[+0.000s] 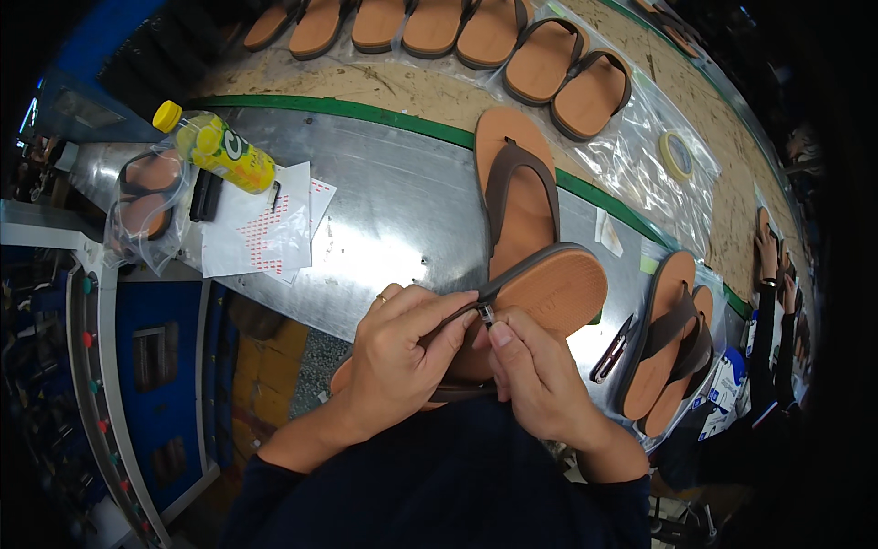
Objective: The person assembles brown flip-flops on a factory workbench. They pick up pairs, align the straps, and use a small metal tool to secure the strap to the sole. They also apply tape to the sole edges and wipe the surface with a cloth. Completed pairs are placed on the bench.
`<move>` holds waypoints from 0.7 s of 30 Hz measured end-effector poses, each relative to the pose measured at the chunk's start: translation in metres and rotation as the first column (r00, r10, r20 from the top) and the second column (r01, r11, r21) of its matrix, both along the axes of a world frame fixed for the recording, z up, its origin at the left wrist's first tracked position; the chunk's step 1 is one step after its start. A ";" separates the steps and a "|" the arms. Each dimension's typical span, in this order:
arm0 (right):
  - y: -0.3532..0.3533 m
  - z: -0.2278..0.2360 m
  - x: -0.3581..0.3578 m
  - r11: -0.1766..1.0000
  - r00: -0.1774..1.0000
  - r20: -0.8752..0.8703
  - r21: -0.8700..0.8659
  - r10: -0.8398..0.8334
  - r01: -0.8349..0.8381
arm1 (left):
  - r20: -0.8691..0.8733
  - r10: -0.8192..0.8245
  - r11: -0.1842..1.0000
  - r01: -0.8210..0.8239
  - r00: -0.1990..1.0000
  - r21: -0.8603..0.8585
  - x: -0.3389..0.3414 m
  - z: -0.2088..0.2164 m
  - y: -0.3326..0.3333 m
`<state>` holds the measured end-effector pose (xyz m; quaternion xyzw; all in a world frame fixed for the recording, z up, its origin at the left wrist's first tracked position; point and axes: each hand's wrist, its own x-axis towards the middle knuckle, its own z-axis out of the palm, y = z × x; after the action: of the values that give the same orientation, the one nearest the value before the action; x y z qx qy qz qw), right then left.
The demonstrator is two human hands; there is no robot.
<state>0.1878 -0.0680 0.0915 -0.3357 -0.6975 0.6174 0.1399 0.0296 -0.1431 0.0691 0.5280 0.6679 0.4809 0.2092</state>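
A tan flip-flop (556, 291) with a dark brown strap is tilted in front of my body, its heel toward the right. My left hand (395, 352) is closed on its near part, thumb and forefinger pinching at the sole's dark edge. My right hand (540, 375) is closed on a small tool (486, 314) with a shiny metal end, which meets that edge beside my left fingertips. The tool's exact kind is hidden by my fingers. Just beyond, a second flip-flop (508, 137) lies on the metal table, partly covered by the held one.
Left on the metal table (384, 174) are a yellow drink bottle (224, 154), label sheets (261, 233), a black object (205, 196) and bagged sandals (149, 192). Right are a pair of flip-flops (660, 352) and slim dark tools (613, 350). Beyond lie sandals (544, 64) and tape (676, 155); another person's hand (766, 249) is far right.
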 end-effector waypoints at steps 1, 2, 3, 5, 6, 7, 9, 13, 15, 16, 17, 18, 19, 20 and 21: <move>0.000 0.001 0.000 1.000 1.000 0.004 -0.007 0.005 -0.005 | -0.009 -0.002 1.000 0.002 1.000 0.016 0.000 -0.001 0.000; 0.000 0.001 0.001 1.000 1.000 0.009 -0.014 0.011 -0.011 | -0.018 -0.003 0.999 0.004 1.000 0.033 0.001 -0.003 0.000; 0.000 0.002 0.001 1.000 1.000 0.013 -0.022 0.016 -0.016 | -0.027 -0.004 0.999 0.006 1.000 0.048 0.001 -0.005 0.000; 0.000 0.006 -0.001 0.999 0.998 0.055 -0.034 0.013 -0.011 | -0.043 -0.005 0.999 0.007 0.999 0.045 0.001 -0.004 -0.001; 0.000 0.007 -0.001 0.999 0.997 0.075 -0.038 0.012 -0.009 | -0.052 -0.006 0.999 0.008 0.999 0.045 0.001 -0.003 -0.001; 0.000 0.006 -0.001 1.000 0.997 0.072 -0.025 0.013 -0.011 | -0.057 -0.007 0.999 0.009 0.998 0.045 0.001 -0.003 -0.001; -0.002 0.002 -0.001 1.000 0.998 0.067 0.001 0.015 -0.015 | -0.068 -0.008 0.999 0.011 0.998 0.043 0.001 -0.003 -0.001; -0.004 -0.005 -0.001 0.996 1.000 0.008 0.083 0.022 -0.023 | -0.081 -0.002 0.999 0.007 0.997 0.052 0.003 -0.002 0.000; -0.002 0.001 -0.001 0.997 0.996 0.080 0.056 0.041 -0.045 | -0.088 0.006 0.998 -0.001 0.996 0.055 0.003 -0.003 -0.001; -0.002 0.001 -0.002 0.994 0.996 0.079 0.099 0.039 -0.047 | -0.097 0.005 0.998 0.001 0.995 0.060 0.003 -0.004 -0.001; -0.003 0.001 -0.003 0.989 0.996 0.079 0.142 0.037 -0.048 | -0.107 0.004 0.998 0.003 0.994 0.065 0.003 -0.005 0.000; -0.003 0.001 -0.004 0.982 0.996 0.078 0.184 0.036 -0.050 | -0.116 0.002 0.998 0.006 0.993 0.070 0.002 -0.006 -0.001; -0.004 0.001 -0.004 0.979 0.995 0.093 0.195 0.035 -0.053 | -0.122 0.009 0.997 0.000 0.993 0.073 0.003 -0.008 -0.001; -0.004 0.001 -0.005 0.977 0.994 0.108 0.206 0.033 -0.055 | -0.127 0.014 0.997 -0.005 0.992 0.077 0.003 -0.009 -0.001; -0.005 0.001 -0.005 0.974 0.992 0.123 0.217 0.031 -0.057 | -0.133 0.020 0.997 -0.009 0.991 0.081 0.004 -0.010 -0.001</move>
<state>0.1823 -0.0730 0.0929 -0.3389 -0.7760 0.5181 0.1207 0.0335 -0.1441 0.0595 0.5620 0.6644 0.4725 0.1393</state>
